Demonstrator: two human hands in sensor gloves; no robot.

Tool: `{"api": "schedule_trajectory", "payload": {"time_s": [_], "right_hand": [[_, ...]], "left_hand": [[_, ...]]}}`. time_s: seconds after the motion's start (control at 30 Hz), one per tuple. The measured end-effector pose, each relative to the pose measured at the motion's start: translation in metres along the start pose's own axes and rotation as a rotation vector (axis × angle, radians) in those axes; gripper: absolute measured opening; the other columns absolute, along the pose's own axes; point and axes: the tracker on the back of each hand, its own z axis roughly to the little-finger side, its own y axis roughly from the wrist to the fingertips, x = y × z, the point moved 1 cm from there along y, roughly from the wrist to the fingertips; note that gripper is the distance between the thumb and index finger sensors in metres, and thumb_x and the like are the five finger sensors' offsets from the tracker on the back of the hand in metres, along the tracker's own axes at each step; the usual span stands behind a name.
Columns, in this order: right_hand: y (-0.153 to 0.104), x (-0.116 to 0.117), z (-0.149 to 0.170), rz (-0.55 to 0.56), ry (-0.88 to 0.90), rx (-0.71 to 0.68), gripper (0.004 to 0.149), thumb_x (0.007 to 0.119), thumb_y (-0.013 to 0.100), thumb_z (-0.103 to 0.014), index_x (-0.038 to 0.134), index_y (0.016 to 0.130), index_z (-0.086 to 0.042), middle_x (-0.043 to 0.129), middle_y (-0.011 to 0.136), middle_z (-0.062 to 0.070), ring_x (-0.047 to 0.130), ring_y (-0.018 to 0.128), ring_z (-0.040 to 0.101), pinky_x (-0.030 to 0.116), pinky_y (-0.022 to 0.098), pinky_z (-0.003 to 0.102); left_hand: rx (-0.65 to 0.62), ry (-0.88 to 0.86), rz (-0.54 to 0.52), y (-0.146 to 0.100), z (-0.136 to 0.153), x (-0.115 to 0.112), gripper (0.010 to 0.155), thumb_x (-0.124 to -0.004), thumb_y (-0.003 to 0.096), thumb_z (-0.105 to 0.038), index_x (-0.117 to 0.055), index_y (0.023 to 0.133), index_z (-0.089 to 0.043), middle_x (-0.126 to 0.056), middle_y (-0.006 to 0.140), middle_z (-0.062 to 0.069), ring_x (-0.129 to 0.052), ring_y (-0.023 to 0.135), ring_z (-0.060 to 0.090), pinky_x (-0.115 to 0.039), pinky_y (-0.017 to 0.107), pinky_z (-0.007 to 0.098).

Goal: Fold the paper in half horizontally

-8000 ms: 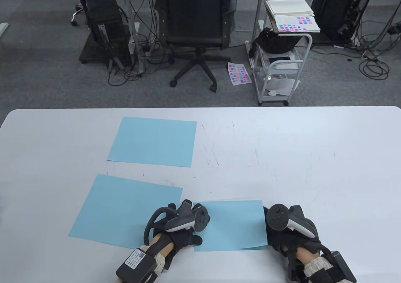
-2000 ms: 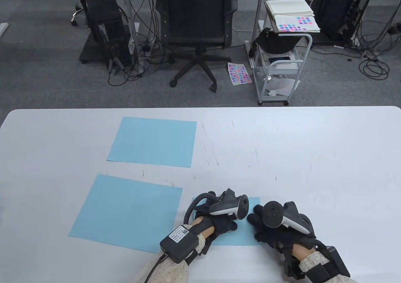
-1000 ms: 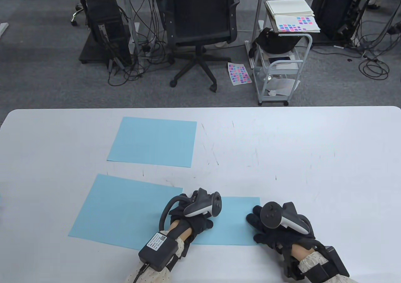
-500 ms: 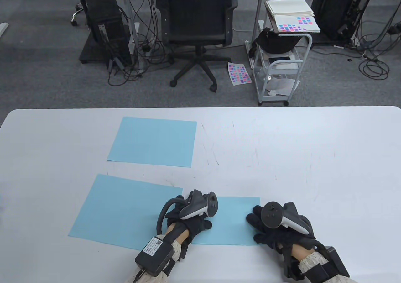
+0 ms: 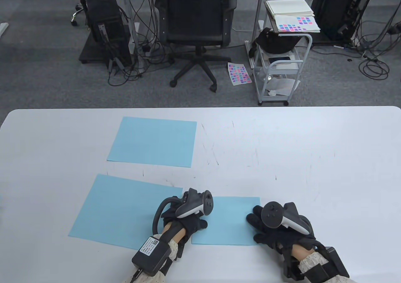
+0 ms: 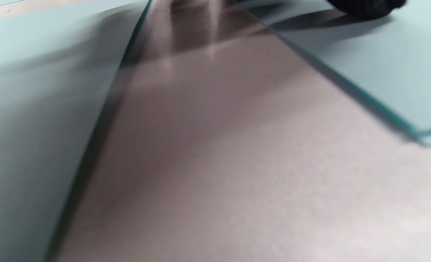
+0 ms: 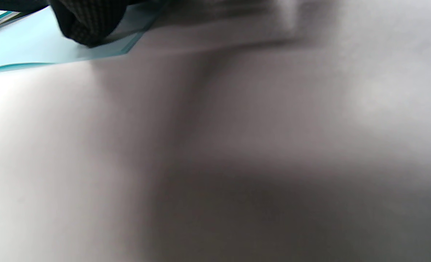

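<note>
Judged to be at the creasing stage, with the fold already laid over. Work on the near middle of the tabletop (image 5: 282, 157), where the folded paper (image 5: 230, 222) lies flat and blue, just right of the big near-left sheet (image 5: 122, 211) and apart from it by a thin strip of bare surface. Keep that neighbouring sheet out of the stroke, since the left hand (image 5: 184, 220) sits across the gap between the two. Pin the right edge with the right hand (image 5: 272, 233), resting there with fingers spread and flat, gripping nothing. Cannot tell whether the left fingers are straight or curled under the tracker; only a dark fingertip (image 6: 364, 7) shows in the left wrist view, touching the folded paper. Press firmly along the crease from one end to the other, checking first that the layered edges line up, and avoid dragging the paper sideways on the smooth surface.

Counted, largest first:
- one tabletop
- two flat blue sheets: the near-left one and the far sheet (image 5: 153, 140)
- one folded paper
- two gloved hands
- two trackers, one strapped on each hand
</note>
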Motion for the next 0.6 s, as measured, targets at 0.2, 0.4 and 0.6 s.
{"api": "schedule_trajectory", "payload": {"time_s": [0.2,0.4,0.6], "right_hand": [[0.000,0.000,0.000,0.001,0.001,-0.001,0.067,0.070,0.046,-0.046,0.033,0.102,-0.048,0.013,0.115,-0.022,0.001,0.106,0.026,0.005,0.073,0.063],[0.000,0.000,0.000,0.001,0.003,-0.002,0.068,0.070,0.046,-0.046,0.033,0.102,-0.048,0.013,0.115,-0.022,0.001,0.106,0.026,0.005,0.073,0.063],[0.000,0.000,0.000,0.001,0.005,-0.005,0.067,0.070,0.046,-0.046,0.033,0.102,-0.048,0.013,0.115,-0.022,0.001,0.106,0.027,0.005,0.073,0.064]], "left_hand": [[0.015,-0.004,0.006,-0.001,0.006,0.000,0.074,-0.068,0.0360,-0.061,-0.031,0.100,-0.058,-0.026,0.115,-0.029,-0.030,0.117,0.012,-0.037,0.088,0.051],[0.026,-0.035,0.024,0.000,0.011,-0.001,0.074,-0.068,0.0363,-0.061,-0.030,0.100,-0.057,-0.025,0.115,-0.028,-0.030,0.117,0.015,-0.038,0.087,0.052],[0.023,-0.053,0.003,-0.002,0.013,0.005,0.073,-0.067,0.0365,-0.062,-0.034,0.102,-0.055,-0.031,0.117,-0.025,-0.031,0.118,0.021,-0.039,0.087,0.053]]}}
